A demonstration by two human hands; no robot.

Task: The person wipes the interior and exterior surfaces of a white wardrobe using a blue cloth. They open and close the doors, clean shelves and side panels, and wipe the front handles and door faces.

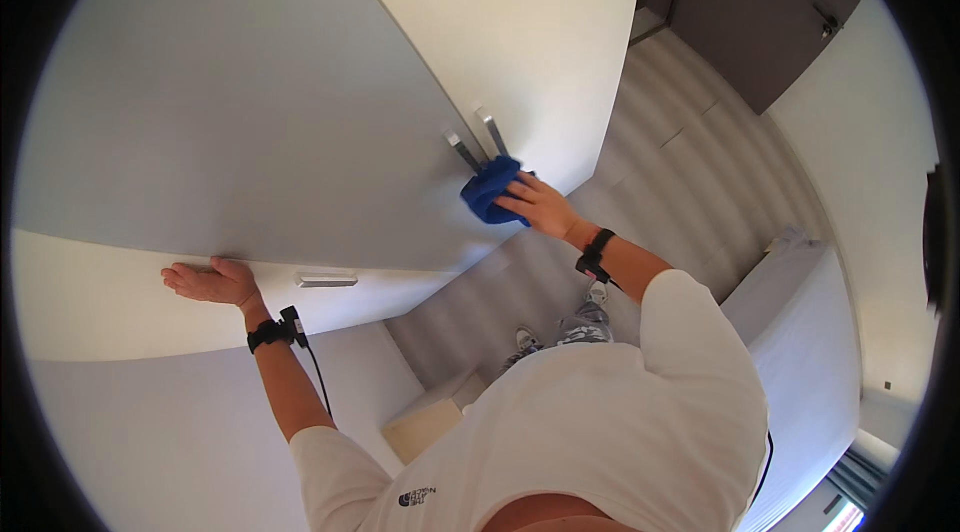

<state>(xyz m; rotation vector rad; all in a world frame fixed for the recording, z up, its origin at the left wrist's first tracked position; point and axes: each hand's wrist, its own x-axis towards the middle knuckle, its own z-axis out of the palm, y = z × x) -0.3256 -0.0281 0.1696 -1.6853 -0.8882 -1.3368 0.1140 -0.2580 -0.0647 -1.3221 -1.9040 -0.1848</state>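
My right hand [541, 206] presses a bunched blue cloth [489, 194] against the wardrobe, at the lower ends of two metal bar handles. One handle [459, 147] is on the grey door [262, 119]; the other handle [491, 128] is on the white door [525, 14] beside it. The cloth hides part of the handles' lower ends. My left hand [214, 282] holds nothing, fingers extended, by the border between the grey door and a white panel [97, 299]. Whether it touches the surface I cannot tell. A third metal handle [326, 280] sits on that panel, right of this hand.
Below me is a wood-look floor [645, 157], with my shoes [526, 337] on it. A brown door [757, 14] stands at the upper right. A bed-like piece with a pale cover [802, 329] is at my right. A small pale cabinet [427, 423] is at lower left.
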